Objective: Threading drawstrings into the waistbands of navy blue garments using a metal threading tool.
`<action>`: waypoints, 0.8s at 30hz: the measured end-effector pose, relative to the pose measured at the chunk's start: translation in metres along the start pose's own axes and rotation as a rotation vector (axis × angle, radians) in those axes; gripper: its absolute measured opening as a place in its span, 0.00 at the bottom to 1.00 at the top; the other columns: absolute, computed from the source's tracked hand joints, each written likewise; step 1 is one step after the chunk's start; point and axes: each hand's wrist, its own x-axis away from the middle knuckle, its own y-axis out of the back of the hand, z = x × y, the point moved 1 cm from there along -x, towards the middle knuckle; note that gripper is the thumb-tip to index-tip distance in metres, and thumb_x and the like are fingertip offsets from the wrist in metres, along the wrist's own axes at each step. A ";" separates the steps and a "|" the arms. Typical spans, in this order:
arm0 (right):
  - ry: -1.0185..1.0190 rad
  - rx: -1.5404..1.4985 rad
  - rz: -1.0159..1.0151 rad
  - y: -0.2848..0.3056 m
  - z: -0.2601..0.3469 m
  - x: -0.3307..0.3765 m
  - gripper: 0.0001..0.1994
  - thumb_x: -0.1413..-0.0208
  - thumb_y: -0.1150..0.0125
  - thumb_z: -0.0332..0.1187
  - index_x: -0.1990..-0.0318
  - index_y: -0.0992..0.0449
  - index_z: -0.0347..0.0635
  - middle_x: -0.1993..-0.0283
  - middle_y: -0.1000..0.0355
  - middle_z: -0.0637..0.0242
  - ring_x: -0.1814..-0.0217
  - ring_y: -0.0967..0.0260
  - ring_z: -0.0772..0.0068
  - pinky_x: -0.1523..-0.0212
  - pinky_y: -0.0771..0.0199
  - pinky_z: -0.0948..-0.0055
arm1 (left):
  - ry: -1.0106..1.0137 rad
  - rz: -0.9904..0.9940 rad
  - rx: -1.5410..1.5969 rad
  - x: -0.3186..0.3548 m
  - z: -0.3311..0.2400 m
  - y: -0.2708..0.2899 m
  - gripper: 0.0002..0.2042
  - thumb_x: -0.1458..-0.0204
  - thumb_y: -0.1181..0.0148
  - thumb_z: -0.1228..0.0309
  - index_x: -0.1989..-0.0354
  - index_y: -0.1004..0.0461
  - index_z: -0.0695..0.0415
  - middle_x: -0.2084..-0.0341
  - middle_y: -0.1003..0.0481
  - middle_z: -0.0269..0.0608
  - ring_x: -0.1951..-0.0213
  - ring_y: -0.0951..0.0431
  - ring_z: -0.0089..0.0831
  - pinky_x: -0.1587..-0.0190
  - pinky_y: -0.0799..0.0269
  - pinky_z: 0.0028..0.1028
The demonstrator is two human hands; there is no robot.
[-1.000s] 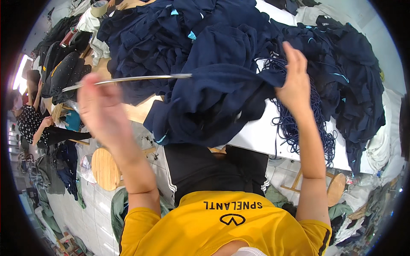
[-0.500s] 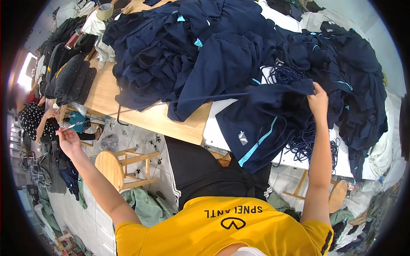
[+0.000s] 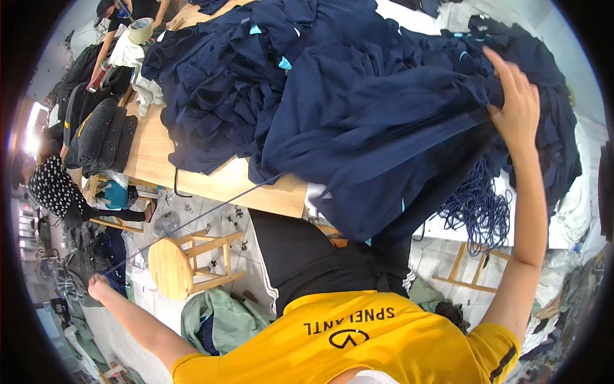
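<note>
A round wooden stool (image 3: 171,265) is seen on the tiled floor (image 3: 211,217) beside the wooden table (image 3: 192,179). Black folded garments (image 3: 102,131) are stacked at the table's left end, and a roll of tape (image 3: 140,30) lies at the far corner (near another person). A green cloth (image 3: 220,317) is heaped below the stool.
</note>
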 end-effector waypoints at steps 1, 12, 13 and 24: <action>-0.067 0.010 0.061 -0.024 -0.024 0.012 0.42 0.68 0.33 0.21 0.38 0.37 0.59 0.45 0.33 0.66 0.44 0.34 0.61 0.48 0.35 0.68 | 0.008 0.039 -0.013 0.007 -0.007 0.010 0.01 0.53 0.52 0.71 0.74 0.34 0.51 0.76 0.33 0.32 0.74 0.35 0.27 0.61 0.33 0.33; -0.267 -1.875 0.493 -0.075 0.167 0.041 0.36 0.60 0.31 0.27 0.38 0.37 0.38 0.44 0.31 0.57 0.55 0.27 0.71 0.50 0.29 0.72 | 0.162 0.390 0.157 0.303 0.262 -0.346 0.11 0.43 0.48 0.74 0.52 0.31 0.55 0.46 0.31 0.47 0.42 0.32 0.41 0.41 0.35 0.50; -0.161 -2.061 0.469 -0.072 0.182 0.041 0.39 0.56 0.31 0.30 0.35 0.43 0.37 0.38 0.37 0.53 0.55 0.27 0.71 0.51 0.29 0.72 | 0.170 0.364 0.336 0.352 0.268 -0.393 0.07 0.41 0.50 0.74 0.55 0.36 0.54 0.46 0.33 0.51 0.43 0.32 0.47 0.40 0.36 0.56; -0.840 -2.260 0.545 -0.055 0.231 0.079 0.10 0.46 0.43 0.25 0.57 0.26 0.34 0.61 0.26 0.63 0.61 0.29 0.74 0.57 0.28 0.77 | 0.283 0.500 0.394 0.497 0.307 -0.464 0.06 0.39 0.51 0.68 0.58 0.42 0.46 0.53 0.28 0.44 0.50 0.25 0.40 0.48 0.26 0.49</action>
